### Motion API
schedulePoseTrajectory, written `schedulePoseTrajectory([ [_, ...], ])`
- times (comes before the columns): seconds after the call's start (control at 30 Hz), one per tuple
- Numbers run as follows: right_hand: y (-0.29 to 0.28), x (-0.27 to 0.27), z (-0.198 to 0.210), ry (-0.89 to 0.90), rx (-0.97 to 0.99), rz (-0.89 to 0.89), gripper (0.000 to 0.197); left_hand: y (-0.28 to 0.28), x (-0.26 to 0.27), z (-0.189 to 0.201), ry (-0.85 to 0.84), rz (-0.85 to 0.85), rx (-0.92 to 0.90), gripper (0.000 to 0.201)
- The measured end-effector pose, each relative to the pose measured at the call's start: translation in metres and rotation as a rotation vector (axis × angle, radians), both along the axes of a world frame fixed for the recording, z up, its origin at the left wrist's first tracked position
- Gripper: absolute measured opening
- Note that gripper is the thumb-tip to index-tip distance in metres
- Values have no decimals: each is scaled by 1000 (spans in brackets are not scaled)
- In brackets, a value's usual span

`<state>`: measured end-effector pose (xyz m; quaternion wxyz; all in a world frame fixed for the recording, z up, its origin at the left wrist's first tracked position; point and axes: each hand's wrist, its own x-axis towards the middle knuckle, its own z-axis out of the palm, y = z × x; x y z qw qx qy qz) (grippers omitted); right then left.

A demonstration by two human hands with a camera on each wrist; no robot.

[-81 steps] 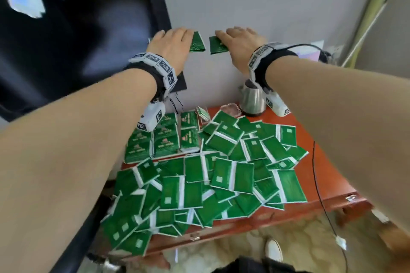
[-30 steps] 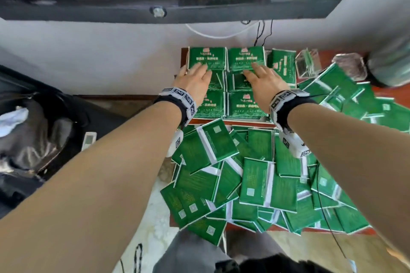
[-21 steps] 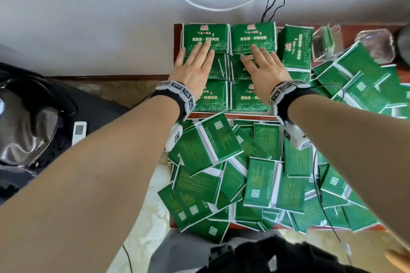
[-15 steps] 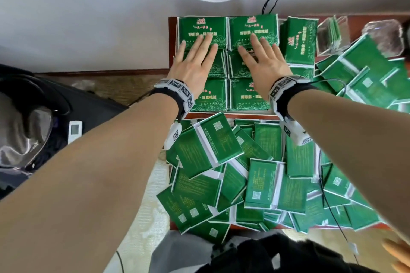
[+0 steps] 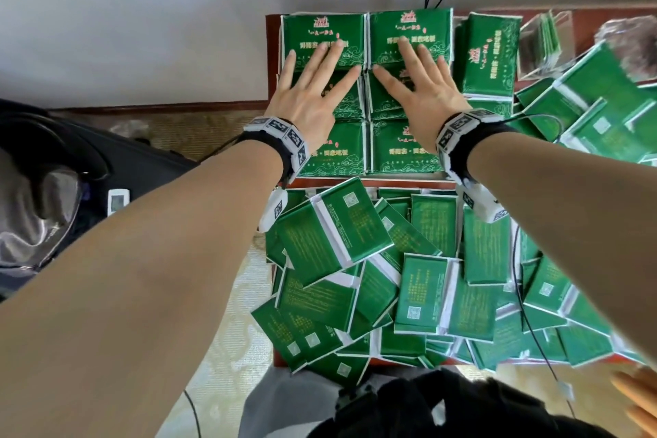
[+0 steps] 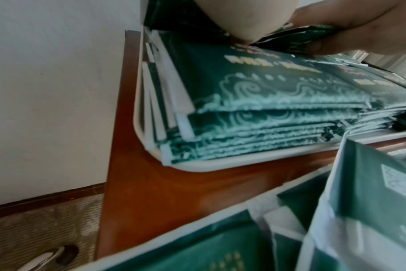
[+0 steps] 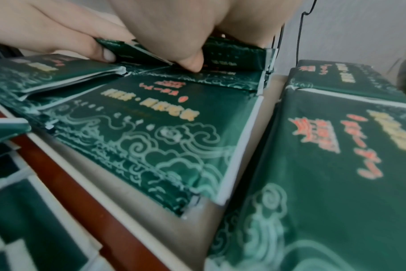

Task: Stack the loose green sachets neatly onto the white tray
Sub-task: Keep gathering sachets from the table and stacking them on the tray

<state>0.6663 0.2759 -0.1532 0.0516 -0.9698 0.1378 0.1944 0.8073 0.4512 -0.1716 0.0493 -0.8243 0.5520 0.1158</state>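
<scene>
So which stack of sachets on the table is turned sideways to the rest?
The stack just right of the white tray, beside the right hand; its print runs crosswise, unlike the tray's six stacks.

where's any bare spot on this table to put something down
Bare wood shows only in the narrow strip between the white tray and the loose sachets, and at the far right corner. The tray is full of stacks under the left hand and right hand.
</scene>
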Motion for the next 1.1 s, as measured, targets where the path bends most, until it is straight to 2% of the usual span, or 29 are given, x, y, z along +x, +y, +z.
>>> schedulePoseTrajectory([
  [0.17,-2,-1,-5,-11,-12,23,105,1,-1,-5,-16,-22,-20,89],
  [0.37,-5,-2,-10,-27,-36,40,83,2,0,-6,-32,-48,-31,78],
  [0.73,-7,-6,-11,-38,-72,60,88,3,2,-3,-37,-56,-30,79],
  [0.9,-4,-12,3,-57,-68,30,87,4,-4,12,-47,-56,-8,80],
  [1.1,-1,-43,36,-91,-92,-39,85,-1,-32,52,-70,-67,23,78],
])
